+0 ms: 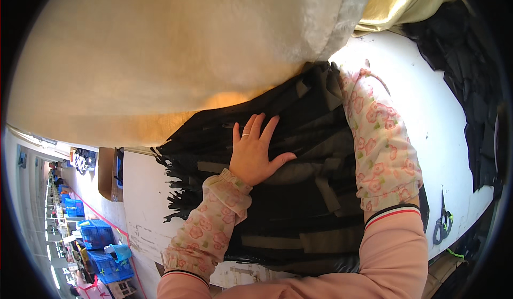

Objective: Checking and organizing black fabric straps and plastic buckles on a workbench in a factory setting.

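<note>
Here, nearest of all, pink sleeves [393,251] with striped cuffs reach over the near edge of the black cloth [283,203], flowered oversleeves [382,144] covering the forearms. The black cloth lies spread on a white table [427,96], its left edge cut into ragged fringes, with grey-brown strips showing across it. The left hand [254,157] is flat on the middle of the black cloth, palm down, fingers fanned wide and thumb stuck out, gripping nothing; one finger wears a ring. The right arm runs along the right side of the black cloth to its far corner, where glare and covering material mostly hide the right hand, so I cannot tell whether it is spread or holding something. Right of the black cloth, near its closer corner, lie dark-handled scissors [442,228]. A big cream-gold sheet [187,42] bulges over the far edge of the black cloth. Farther right of it sits a crumpled dark heap [475,101]. Well off to its left are a cardboard box [107,173] and blue crates [96,233].
</note>
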